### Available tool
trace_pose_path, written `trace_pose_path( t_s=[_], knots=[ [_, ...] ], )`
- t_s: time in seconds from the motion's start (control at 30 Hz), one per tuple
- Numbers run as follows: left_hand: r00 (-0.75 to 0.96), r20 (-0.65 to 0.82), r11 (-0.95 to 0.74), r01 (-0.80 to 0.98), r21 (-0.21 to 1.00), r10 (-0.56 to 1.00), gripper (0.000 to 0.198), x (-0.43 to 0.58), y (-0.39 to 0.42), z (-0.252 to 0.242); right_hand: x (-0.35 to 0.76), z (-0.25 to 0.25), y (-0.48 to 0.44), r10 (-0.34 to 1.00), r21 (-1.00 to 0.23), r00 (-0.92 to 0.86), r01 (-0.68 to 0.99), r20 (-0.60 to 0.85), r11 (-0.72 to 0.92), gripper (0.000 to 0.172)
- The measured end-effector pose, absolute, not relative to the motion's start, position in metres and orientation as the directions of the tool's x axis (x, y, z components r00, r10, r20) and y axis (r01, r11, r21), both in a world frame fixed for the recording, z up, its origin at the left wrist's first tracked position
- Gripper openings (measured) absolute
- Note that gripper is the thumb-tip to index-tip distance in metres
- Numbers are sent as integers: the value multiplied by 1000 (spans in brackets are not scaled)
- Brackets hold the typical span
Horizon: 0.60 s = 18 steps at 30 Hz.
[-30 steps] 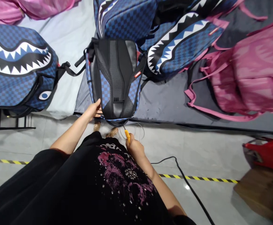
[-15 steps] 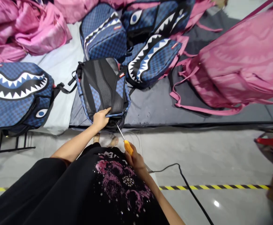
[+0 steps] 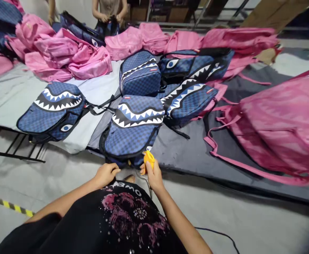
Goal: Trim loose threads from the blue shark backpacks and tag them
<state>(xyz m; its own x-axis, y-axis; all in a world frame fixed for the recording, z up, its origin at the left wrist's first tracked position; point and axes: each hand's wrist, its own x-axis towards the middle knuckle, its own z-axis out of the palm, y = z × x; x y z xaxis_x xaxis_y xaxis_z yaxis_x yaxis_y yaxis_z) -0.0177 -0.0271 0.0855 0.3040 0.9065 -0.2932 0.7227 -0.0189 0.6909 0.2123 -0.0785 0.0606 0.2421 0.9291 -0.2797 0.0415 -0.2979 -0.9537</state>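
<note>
A blue-and-black checked backpack [image 3: 133, 137] with a printed shark mouth lies front side up at the near edge of the table. My left hand [image 3: 107, 174] is closed just below its lower left edge; whatever its curled fingers hold is hidden. At the bag's lower right corner, my right hand [image 3: 154, 174] grips a tool by its yellow-orange handle [image 3: 149, 160]. The tool's thin metal shaft, seen earlier, is not clearly visible now, so its exact kind cannot be told.
Several matching shark backpacks [image 3: 56, 109] lie to the left and behind. Pink bags [image 3: 64, 53] are heaped along the back, and a large pink backpack [image 3: 278, 130] lies at right. Across the table [image 3: 186, 151], another person's hands [image 3: 112, 17] handle a dark bag. A black cord [image 3: 220, 233] runs over the floor.
The near backpack has gone from strap side up to shark front up. My left hand has come off its back panel, and the tool has moved up beside its corner. The view has tilted up.
</note>
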Motion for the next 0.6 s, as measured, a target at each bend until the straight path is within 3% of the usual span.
trace_pose_path(
  t_s=[0.07,0.13,0.2,0.27,0.33,0.43,0.5,0.6],
  knots=[
    [369,-130,-217,758,615,920,38,-34,-27,80,210,57,-75,883,-910,226,-155,-411,-385,57],
    [500,17,-451,765,461,866,67,-45,-10,75,207,58,-80,849,-848,187,-322,-494,-422,62],
    [615,-1,-574,735,362,788,77,-47,22,76,202,60,-93,847,-820,147,-382,-510,-427,62],
    [627,-21,-575,728,374,779,71,-40,59,90,196,61,-111,841,-834,159,-317,-517,-453,58],
    [568,63,-542,738,402,821,57,-26,97,117,189,60,-128,835,-865,230,-191,-500,-465,52],
    [552,183,-580,753,309,814,26,6,144,166,175,59,-141,855,-936,396,-37,-336,-350,45],
    [568,179,-595,768,236,803,25,28,166,189,167,60,-138,838,-958,501,59,-216,-282,42],
    [638,169,-660,724,203,751,33,49,181,200,159,62,-120,797,-937,572,135,-192,-323,41]
  ],
)
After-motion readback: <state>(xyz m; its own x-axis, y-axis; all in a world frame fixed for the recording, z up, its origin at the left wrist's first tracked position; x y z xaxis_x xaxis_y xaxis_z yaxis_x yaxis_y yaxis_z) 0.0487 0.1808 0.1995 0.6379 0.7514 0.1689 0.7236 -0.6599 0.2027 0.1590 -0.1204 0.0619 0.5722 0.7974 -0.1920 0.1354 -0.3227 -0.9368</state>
